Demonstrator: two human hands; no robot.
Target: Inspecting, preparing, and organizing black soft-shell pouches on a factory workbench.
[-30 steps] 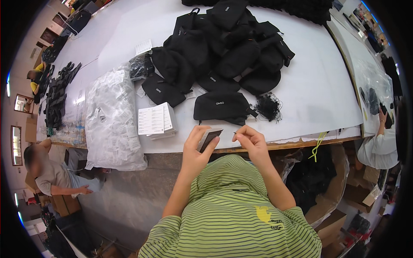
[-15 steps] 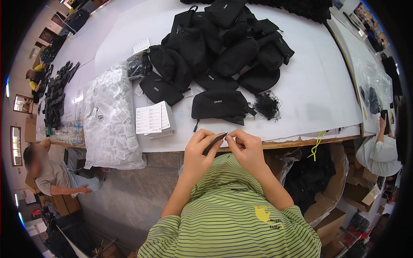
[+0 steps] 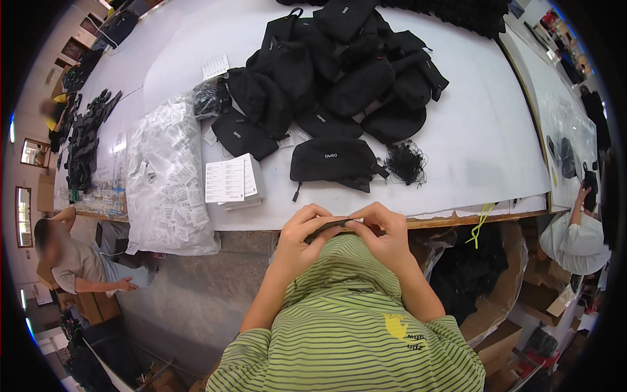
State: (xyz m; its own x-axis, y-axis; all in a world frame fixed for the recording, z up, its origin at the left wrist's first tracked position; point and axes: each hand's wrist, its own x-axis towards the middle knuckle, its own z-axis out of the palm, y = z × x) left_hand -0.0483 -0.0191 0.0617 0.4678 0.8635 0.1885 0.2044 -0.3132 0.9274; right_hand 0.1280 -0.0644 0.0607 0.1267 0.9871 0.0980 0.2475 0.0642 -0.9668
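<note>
Right now I am pinching a small flat black piece [image 3: 332, 227] between my left hand [image 3: 302, 236] and right hand [image 3: 385, 234], both closing on it at the tabletop [image 3: 483, 150] edge, though what it is, I cannot quite tell. 1 black pouch [image 3: 334, 163] is lying just ahead, a pile of black pouches [image 3: 346, 72] waiting behind it, so most work seems left.

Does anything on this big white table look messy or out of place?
Mostly it looks tidy. The clear plastic bag of small packets sags over the table's near edge, and a loose tangle of black strings lies beside the front black pouch. Both hands, left hand and right hand, hold a small flat black piece.
</note>
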